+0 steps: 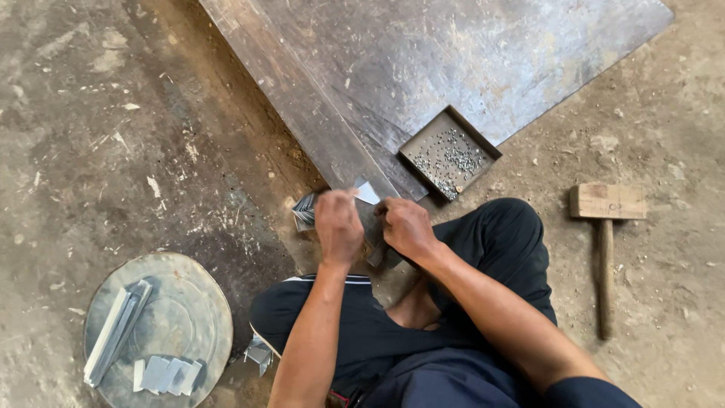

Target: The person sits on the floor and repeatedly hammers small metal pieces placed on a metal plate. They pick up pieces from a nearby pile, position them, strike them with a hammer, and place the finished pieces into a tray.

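Both hands are clenched over a small shiny metal piece point(367, 193) at the edge of the long dark plank point(302, 98) on the floor. The left hand point(337, 225) pinches it from above; the right hand point(406, 227) grips beside it, fingers curled under and hidden. One tray of rivets point(483, 140), one wooden mallet point(606, 242), and one round metal lid point(192, 302) lie nearby.

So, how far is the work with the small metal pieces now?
Several cut metal strips and small pieces already lie on the round plate. The left hand and right hand hold a small metal piece at the big sheet. The rivets in the tray and the mallet lie untouched.
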